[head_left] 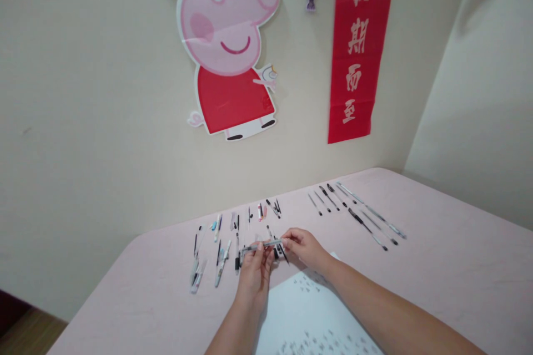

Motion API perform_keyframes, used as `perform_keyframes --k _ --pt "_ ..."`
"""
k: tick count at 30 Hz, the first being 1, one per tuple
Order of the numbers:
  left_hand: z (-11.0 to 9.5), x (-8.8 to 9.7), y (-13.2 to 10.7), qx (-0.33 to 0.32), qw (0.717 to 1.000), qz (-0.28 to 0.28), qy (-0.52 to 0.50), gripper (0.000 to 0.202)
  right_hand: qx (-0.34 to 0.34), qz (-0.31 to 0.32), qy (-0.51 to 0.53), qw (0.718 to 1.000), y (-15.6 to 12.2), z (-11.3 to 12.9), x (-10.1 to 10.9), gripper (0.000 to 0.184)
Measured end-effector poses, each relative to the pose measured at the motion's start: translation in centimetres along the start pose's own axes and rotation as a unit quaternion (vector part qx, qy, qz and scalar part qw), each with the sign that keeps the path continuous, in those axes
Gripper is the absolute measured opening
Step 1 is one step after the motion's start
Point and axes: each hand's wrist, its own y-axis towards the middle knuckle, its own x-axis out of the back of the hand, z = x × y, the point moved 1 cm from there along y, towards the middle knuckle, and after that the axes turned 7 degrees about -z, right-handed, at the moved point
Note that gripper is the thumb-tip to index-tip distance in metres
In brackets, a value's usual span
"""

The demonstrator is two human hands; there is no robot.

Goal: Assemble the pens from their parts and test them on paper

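Observation:
A slim pen [271,243] with a clear, greyish barrel lies level between my two hands. My left hand [255,269] grips it near its left part, thumb on top. At the other end, the fingertips of my right hand [306,247] pinch the pen. Just below and behind them, several black pen parts [276,254] lie on the pink cloth, partly hidden by my hands. A white sheet of paper [287,308] with many small dark marks lies under my forearms.
Several groups of taken-apart pens [222,263] lie on the left of the pink-covered table [449,266]. Several whole-looking pens [366,227] lie slanted at the back right. The wall behind bears a cartoon pig cutout [237,100] and a red banner [353,66].

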Motion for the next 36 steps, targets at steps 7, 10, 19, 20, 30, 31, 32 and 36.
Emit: perform_keyframes --k 7,10,19,20,30,31,32,36 --pt "-0.3 -0.4 -0.6 -0.002 1.000 -0.007 -0.005 0.006 0.031 -0.066 -0.041 0.996 0.1 -0.1 0.2 0.033" --pt "-0.4 -0.5 -0.7 -0.003 1.000 -0.027 -0.004 0.010 0.098 -0.132 -0.130 0.978 -0.3 0.5 0.4 0.028" --pt "0.0 0.0 -0.3 0.005 1.000 0.009 0.009 0.019 0.190 0.001 -0.316 0.929 -2.1 1.7 -1.1 0.041" --pt "0.0 0.0 -0.4 0.007 1.000 0.014 0.014 0.019 0.181 0.004 -0.325 0.928 -2.1 1.6 -1.2 0.044" --pt "-0.2 -0.8 -2.5 -0.069 0.975 0.080 0.196 0.036 0.094 -0.064 -0.243 0.963 -1.2 0.2 -0.3 0.031" --pt "-0.1 -0.9 -2.7 -0.075 0.975 0.082 0.191 0.037 0.086 -0.074 -0.226 0.967 -1.0 -0.1 -0.2 0.029" --pt "0.0 -1.0 -2.7 -0.070 0.976 0.087 0.186 0.041 0.079 -0.083 -0.206 0.972 -0.9 -0.3 -0.1 0.026" --pt "0.8 -1.0 -2.5 -0.070 0.967 0.112 0.218 0.042 0.028 -0.100 -0.097 0.990 -0.5 -0.8 0.2 0.015"
